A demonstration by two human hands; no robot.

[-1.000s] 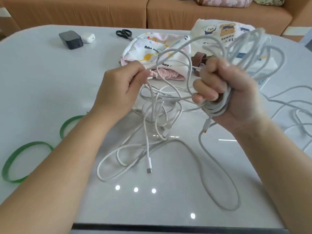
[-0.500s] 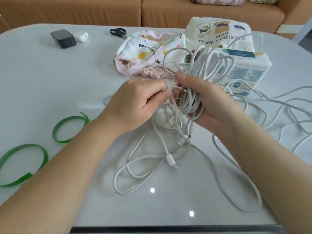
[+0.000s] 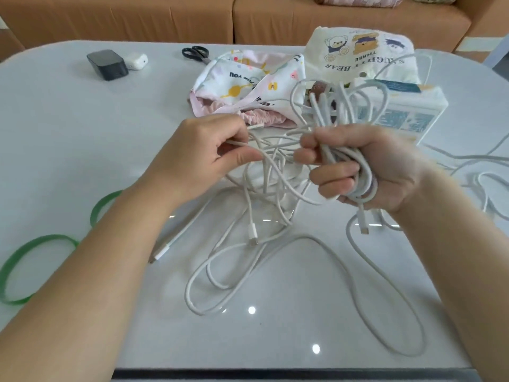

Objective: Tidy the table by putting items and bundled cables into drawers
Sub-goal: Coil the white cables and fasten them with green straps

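A tangle of white cables [image 3: 264,252] sprawls over the middle of the white table [image 3: 82,128]. My right hand [image 3: 363,166] grips a coiled bundle of white cable [image 3: 338,106] whose loops stick up above the fist, and a plug end hangs below it. My left hand [image 3: 198,155] pinches a single cable strand just left of the bundle, above the tangle. Two green strap loops [image 3: 35,268] lie at the left edge.
A black charger [image 3: 107,64], a white earbud case [image 3: 136,60] and black scissors [image 3: 196,54] lie at the back. Printed cloth pouches [image 3: 242,84], a bear-print bag [image 3: 360,51] and a white box [image 3: 405,111] sit behind my hands. More cable [image 3: 482,172] trails right. A tan sofa [image 3: 137,17] stands behind.
My hands came together over the tangle, then moved slightly apart again. The right hand's coil dropped lower and its loops tightened. The left hand keeps pinching a strand.
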